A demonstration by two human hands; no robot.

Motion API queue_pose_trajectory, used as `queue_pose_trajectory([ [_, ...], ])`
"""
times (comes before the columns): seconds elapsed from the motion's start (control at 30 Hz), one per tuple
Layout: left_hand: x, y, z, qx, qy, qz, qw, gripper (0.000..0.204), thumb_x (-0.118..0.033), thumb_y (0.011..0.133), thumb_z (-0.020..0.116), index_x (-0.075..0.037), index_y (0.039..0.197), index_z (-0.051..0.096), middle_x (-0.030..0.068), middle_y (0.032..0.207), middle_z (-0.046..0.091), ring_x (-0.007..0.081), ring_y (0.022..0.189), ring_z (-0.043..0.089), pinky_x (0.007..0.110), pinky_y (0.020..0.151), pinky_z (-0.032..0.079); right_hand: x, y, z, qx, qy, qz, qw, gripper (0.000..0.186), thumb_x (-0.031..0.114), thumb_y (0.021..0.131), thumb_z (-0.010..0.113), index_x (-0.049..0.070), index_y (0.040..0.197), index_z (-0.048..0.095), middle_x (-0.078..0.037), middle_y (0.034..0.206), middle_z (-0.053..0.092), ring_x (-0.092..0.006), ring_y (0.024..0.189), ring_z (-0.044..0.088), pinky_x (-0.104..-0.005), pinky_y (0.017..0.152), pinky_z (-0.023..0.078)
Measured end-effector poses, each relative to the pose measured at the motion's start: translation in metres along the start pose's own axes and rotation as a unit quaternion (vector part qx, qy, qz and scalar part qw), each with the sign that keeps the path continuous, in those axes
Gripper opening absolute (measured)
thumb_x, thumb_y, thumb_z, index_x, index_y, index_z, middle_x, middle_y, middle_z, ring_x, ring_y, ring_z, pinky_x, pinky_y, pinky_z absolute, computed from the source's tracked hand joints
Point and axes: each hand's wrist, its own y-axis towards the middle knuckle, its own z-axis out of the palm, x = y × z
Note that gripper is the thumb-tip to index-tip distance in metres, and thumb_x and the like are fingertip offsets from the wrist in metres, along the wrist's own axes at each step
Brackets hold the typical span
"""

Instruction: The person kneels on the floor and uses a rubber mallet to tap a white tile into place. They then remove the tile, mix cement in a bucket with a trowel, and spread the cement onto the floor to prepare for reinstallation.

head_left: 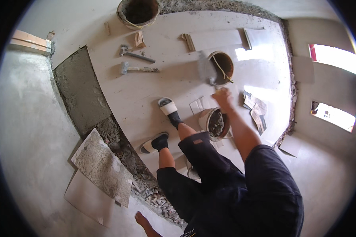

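My right hand [224, 98] is closed around the handle of a trowel; the trowel's metal blade [205, 68] is smeared by motion. It is held out beside a bucket [230, 73] with a yellowish cord handle and a dark inside. Beneath my right forearm stands a second bucket [203, 119] holding grey, lumpy mortar [216, 123]. Down at the lower edge, my left hand [140, 218] hangs away from the tools, over the floor near the rubble strip. Its fingers are too small and turned to read.
A rubber mallet [125, 68] and a hammer [137, 56] lie left of the buckets. At the back stands another bucket [125, 20]. Tile pieces [258, 114] lie at right. Wet mortar [81, 91] fills a strip at left, by a mortar-coated tile [103, 164] and rubble [158, 197].
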Motion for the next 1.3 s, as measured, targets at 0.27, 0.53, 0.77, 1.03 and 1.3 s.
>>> queue_pose_trajectory([
  [0.27,-0.005,-0.090,0.090,0.195,0.111,-0.004,0.974,0.038,-0.031,0.094,0.049,0.001,0.075,0.057,0.0100,0.068,0.057,0.0209,0.064,0.050,0.040,0.061,0.042,-0.107,0.169,0.063,0.078,-0.027,-0.061,0.995,0.065,0.050,0.072,0.071,0.006,0.119,0.063,-0.020,0.116,0.062,-0.0342,0.109,0.058,-0.0429,0.093,0.046],
  [0.53,-0.128,-0.106,0.143,0.164,0.027,0.016,0.986,0.043,-0.031,0.097,0.051,0.006,0.116,0.060,0.0185,0.106,0.065,0.0267,0.095,0.063,0.038,0.085,0.048,-0.049,0.174,0.007,0.155,0.180,0.024,0.971,0.054,0.047,0.075,0.069,0.001,0.103,0.066,-0.018,0.086,0.065,-0.0349,0.084,0.062,-0.0461,0.080,0.048],
  [0.77,-0.236,-0.147,0.164,0.143,-0.044,0.086,0.985,0.042,-0.028,0.095,0.057,0.004,0.123,0.056,0.0204,0.118,0.062,0.0339,0.111,0.059,0.040,0.097,0.044,0.053,0.049,-0.039,0.176,0.217,-0.053,0.959,0.047,0.040,0.078,0.072,0.001,0.102,0.067,-0.016,0.082,0.066,-0.0276,0.076,0.064,-0.0406,0.072,0.050],
  [1.03,-0.409,-0.180,0.259,0.074,-0.135,0.451,0.879,0.044,-0.026,0.081,0.073,-0.003,0.116,0.062,0.0194,0.118,0.062,0.0373,0.114,0.056,0.046,0.103,0.039,0.145,-0.114,-0.029,0.304,0.244,0.025,0.920,0.024,0.024,0.086,0.069,0.005,0.099,0.063,-0.002,0.071,0.059,-0.0104,0.062,0.056,-0.0278,0.056,0.046],
  [1.3,-0.367,-0.067,0.242,0.086,-0.257,0.207,0.940,0.016,-0.020,0.079,0.069,-0.006,0.085,0.066,0.0175,0.087,0.065,0.0404,0.087,0.060,0.047,0.078,0.047,0.262,-0.209,0.075,0.500,0.239,-0.074,0.829,0.025,0.022,0.086,0.069,0.003,0.099,0.061,-0.004,0.072,0.059,-0.0139,0.060,0.059,-0.0293,0.055,0.050],
])
